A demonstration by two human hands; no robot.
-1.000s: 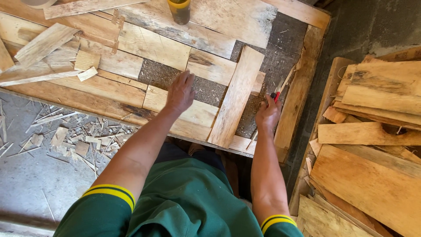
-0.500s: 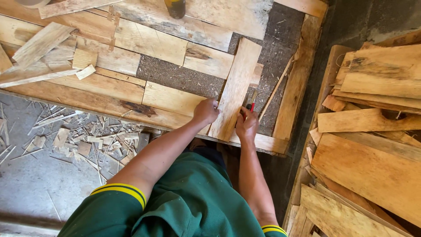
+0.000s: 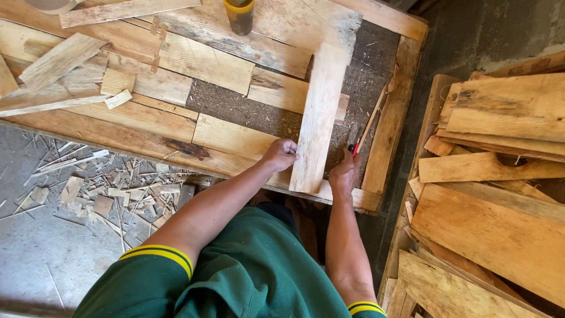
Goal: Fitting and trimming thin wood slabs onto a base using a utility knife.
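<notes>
A long pale plank (image 3: pixel 319 115) lies lengthwise on a rough wooden bench (image 3: pixel 141 121) made of several boards. My left hand (image 3: pixel 280 155) grips the plank's left edge near its lower end. My right hand (image 3: pixel 345 174) rests at the plank's right edge and holds a small red-tipped tool (image 3: pixel 354 147), partly hidden by the fingers. A thin wooden stick (image 3: pixel 372 121) lies just right of the tool. My arms wear green sleeves with yellow bands.
A yellow-topped container (image 3: pixel 239 14) stands at the bench's far edge. Loose offcuts (image 3: pixel 115 88) lie on the bench's left part. Wood chips (image 3: pixel 106 185) litter the grey floor at left. A pile of rough planks (image 3: pixel 494 194) fills the right side.
My left hand has moved right from the bench boards to the plank's left edge. My right hand has moved in to the plank's right edge. The view has shifted slightly.
</notes>
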